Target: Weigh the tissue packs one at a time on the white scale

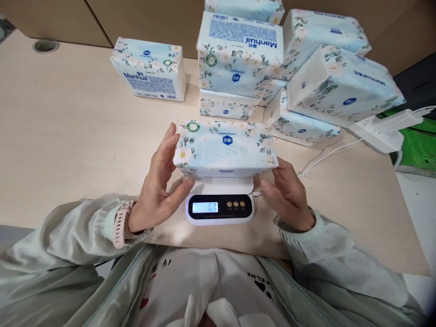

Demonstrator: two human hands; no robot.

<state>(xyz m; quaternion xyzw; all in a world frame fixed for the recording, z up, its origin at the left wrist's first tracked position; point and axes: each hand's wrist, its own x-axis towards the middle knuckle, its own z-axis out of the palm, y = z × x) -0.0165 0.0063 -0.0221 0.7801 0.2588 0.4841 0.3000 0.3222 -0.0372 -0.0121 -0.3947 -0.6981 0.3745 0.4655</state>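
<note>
A floral blue-and-white tissue pack [225, 147] lies on a small white digital scale [220, 206] whose lit display reads 67. My left hand [157, 181] cups the pack's left end, fingers up along its side and thumb under its front corner. My right hand [288, 193] sits at the pack's right end with fingers curled under its lower edge. Both hands touch the pack at its ends.
Several more tissue packs are piled behind the scale [240, 56] and to the right [340, 84]; a single pack [150, 68] stands apart at the back left. A white power strip [381, 131] with a cable lies at the right edge of the wooden table [68, 136].
</note>
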